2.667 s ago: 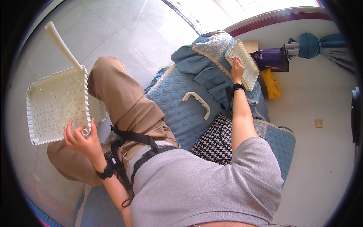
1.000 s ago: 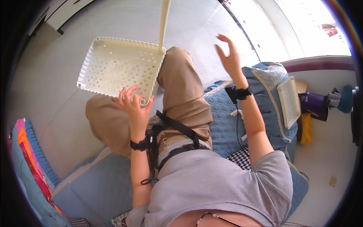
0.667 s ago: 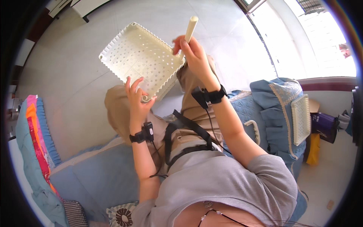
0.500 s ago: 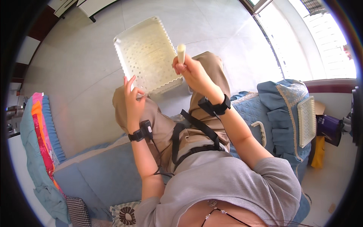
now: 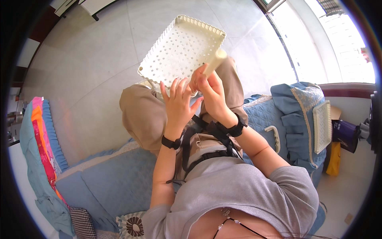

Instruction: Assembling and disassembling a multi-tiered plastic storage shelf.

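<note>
Cream tube point(image 5: 215, 63), one; hands point(image 5: 179, 106), two

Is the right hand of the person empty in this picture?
No, the right hand has its fingers closed around a cream tube near the star-holed tray.

Crm tray point(image 5: 183, 49) w/ star ptrn; blk/wht checked cushion point(image 5: 82, 223).
</note>
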Available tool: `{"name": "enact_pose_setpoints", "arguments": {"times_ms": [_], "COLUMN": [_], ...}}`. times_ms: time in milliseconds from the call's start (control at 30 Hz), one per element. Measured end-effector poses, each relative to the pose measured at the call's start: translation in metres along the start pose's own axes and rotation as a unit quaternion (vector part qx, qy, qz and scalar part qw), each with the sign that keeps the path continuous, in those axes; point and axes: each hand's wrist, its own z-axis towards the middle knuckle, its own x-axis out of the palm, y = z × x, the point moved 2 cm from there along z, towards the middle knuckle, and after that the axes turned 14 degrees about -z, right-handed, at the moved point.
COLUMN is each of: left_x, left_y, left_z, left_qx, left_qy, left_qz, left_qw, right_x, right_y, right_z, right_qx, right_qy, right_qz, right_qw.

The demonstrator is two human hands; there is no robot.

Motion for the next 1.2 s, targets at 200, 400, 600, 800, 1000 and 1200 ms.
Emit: {"name": "enact_pose_setpoints", "arguments": {"times_ms": [200,400,600,800,1000,1200], "left_x": [0.011,0.029,0.034,0.025,0.009,0.007], "left_y": [0.000,-0.008,-0.013,-0.014,-0.011,-0.018], "left_z": [-0.008,-0.022,-0.026,-0.018,-0.002,0.000], "left_qx": [-0.031,-0.043,-0.026,0.012,0.034,0.015], "left_qy": [-0.037,-0.042,-0.053,-0.019,0.006,0.010], "left_qz": [0.035,0.015,-0.042,-0.067,-0.108,-0.099], "left_qw": [0.998,0.998,0.997,0.997,0.994,0.995], "right_x": [-0.005,-0.013,-0.030,-0.039,-0.043,-0.052], "right_y": [-0.018,-0.026,-0.021,0.001,0.005,0.011], "right_z": [-0.020,-0.029,-0.025,-0.025,-0.013,-0.010], "right_qx": [-0.102,-0.141,-0.150,-0.176,-0.217,-0.118], "right_qy": [-0.034,-0.035,0.048,0.079,0.141,0.178], "right_qz": [-0.011,-0.008,-0.069,-0.161,-0.116,-0.074], "right_qw": [0.994,0.989,0.985,0.968,0.959,0.974]}}
